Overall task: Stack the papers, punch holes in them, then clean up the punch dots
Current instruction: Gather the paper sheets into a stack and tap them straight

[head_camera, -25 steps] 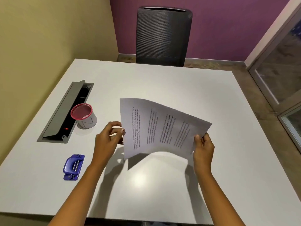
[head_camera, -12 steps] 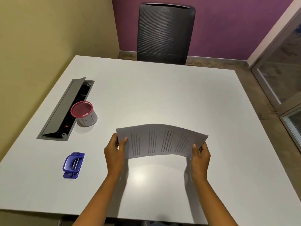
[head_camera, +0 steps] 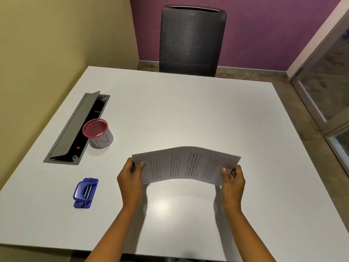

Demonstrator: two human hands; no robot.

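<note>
While both hands gripped the papers (head_camera: 186, 166) by their short ends, the sheets bowed upward in the middle, arched above the white table (head_camera: 188, 110) with a shadow beneath them. The left hand (head_camera: 130, 179) pinched the left edge, thumb on top of the printed side and fingers curled underneath. The right hand (head_camera: 233, 183) did the same at the right edge, thumb pressed on the top face, the other fingers closed behind the sheet. Columns of print ran across the page, too small to read from where I stood. How many sheets made up the bundle, I could not tell.

Off to the left of the hands, well apart from the papers, lay the blue punch (head_camera: 86, 192), flat on the table with its lever down. Farther back on that side stood a mesh cup (head_camera: 97, 132) with a red rim, just beside a grey cable tray (head_camera: 66, 133) set into the tabletop, its flap propped open and a small red light glowing inside. At the far edge of the table a dark chair (head_camera: 191, 40) faced us, backed by a purple wall (head_camera: 264, 25); a yellow wall (head_camera: 56, 44) ran along the left.
</note>
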